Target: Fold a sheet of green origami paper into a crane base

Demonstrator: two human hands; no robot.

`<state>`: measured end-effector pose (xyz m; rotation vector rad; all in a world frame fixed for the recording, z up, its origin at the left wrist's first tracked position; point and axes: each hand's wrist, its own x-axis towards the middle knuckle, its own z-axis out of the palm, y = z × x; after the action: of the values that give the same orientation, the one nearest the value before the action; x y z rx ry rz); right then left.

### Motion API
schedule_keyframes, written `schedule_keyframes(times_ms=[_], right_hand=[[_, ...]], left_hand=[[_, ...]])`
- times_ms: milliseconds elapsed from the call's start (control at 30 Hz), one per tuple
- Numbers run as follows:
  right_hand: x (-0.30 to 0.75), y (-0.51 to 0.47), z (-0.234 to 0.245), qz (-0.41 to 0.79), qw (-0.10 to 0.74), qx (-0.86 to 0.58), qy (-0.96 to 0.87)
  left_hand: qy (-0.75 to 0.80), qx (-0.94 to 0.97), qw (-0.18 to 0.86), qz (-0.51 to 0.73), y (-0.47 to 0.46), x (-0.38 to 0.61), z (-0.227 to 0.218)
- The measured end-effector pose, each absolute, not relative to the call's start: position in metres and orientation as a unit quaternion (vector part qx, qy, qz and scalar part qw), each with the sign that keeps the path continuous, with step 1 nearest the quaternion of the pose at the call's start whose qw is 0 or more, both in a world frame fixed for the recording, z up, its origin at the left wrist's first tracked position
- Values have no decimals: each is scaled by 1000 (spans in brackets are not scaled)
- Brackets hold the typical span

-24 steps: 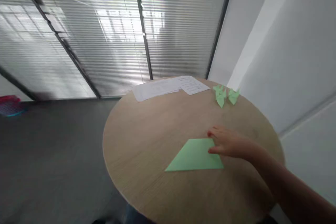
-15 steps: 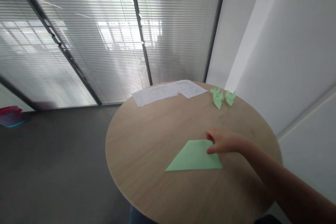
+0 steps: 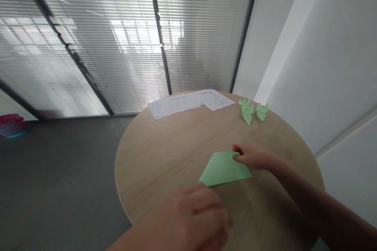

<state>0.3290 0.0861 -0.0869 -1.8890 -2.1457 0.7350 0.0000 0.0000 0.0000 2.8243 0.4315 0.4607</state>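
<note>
A folded sheet of green paper (image 3: pixel 224 169) with slanted sides is on the round table. My right hand (image 3: pixel 250 156) pinches its upper right corner between thumb and fingers, and the sheet looks slightly bent. In the lower middle of the view, my left hand (image 3: pixel 191 213) is over the table's near side, close to the paper's lower left corner. Motion blurs its curled fingers, and I cannot tell whether it touches the paper.
Several small green folded-paper figures (image 3: pixel 246 111) stand at the table's far right. White printed sheets (image 3: pixel 176 106) lie along the back edge of the round wooden table (image 3: pixel 147 153). A red and blue basket (image 3: pixel 12 125) is on the floor at left. A white wall (image 3: pixel 338 66) rises at right.
My left hand has come into view from below, near the paper's lower left corner. My right hand, holding the paper's corner, has shifted slightly up, and the paper has turned and bent a little.
</note>
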Motion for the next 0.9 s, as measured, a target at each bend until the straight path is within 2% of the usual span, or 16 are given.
schedule_keyframes(times_ms=[100, 267, 600, 767, 900], right_hand=[[331, 104, -91, 229, 127, -649, -715], [332, 130, -95, 203, 185, -651, -708], [328, 147, -95, 192, 232, -602, -740], [324, 139, -100, 32, 291, -439, -849], [323, 132, -99, 39, 276, -407, -870]], left_hand=[[205, 971, 98, 75, 70, 32, -29], [183, 980, 69, 34, 147, 49, -71], [153, 985, 63, 44, 220, 58, -71], [99, 988, 96, 70, 234, 60, -76], [103, 985, 116, 76, 238, 60, -80]])
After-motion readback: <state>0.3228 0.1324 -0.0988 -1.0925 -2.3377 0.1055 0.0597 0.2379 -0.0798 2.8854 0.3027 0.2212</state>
